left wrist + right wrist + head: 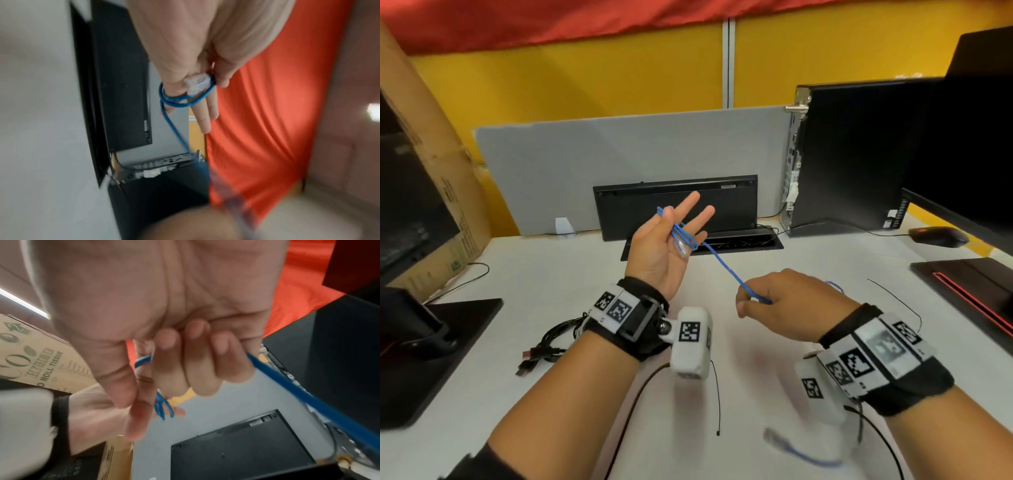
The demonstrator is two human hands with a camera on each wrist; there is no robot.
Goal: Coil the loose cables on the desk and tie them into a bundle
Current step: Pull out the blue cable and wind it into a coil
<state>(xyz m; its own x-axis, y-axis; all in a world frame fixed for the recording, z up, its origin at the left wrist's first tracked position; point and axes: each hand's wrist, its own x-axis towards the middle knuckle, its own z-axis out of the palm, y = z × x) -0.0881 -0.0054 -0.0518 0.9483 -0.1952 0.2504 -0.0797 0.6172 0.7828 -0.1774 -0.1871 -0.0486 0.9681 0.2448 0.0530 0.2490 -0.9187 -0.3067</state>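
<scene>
A blue network cable (pixel 722 263) runs taut between my two hands above the white desk (pixel 551 274). My left hand (pixel 674 226) is raised palm up with its fingers straight. Loops of the blue cable (pixel 179 100) wrap round those fingers, and the thumb pins the clear connector (pixel 197 82) against them. My right hand (pixel 784 301) is lower and to the right, its fingers (pixel 195 363) curled round the cable (pixel 298 386). The cable's other plug (pixel 774 438) hangs blurred under my right wrist. A black USB cable bundle (pixel 551 342) and a thin black wire (pixel 717 394) lie on the desk.
A black keyboard (pixel 674 205) leans against the grey partition (pixel 551 171). A PC tower (pixel 859 154), a monitor (pixel 979 154), a mouse (pixel 938 236) and a black mat (pixel 969 284) are at the right. A cardboard box (pixel 438 171) and a monitor stand (pixel 431 342) are at the left.
</scene>
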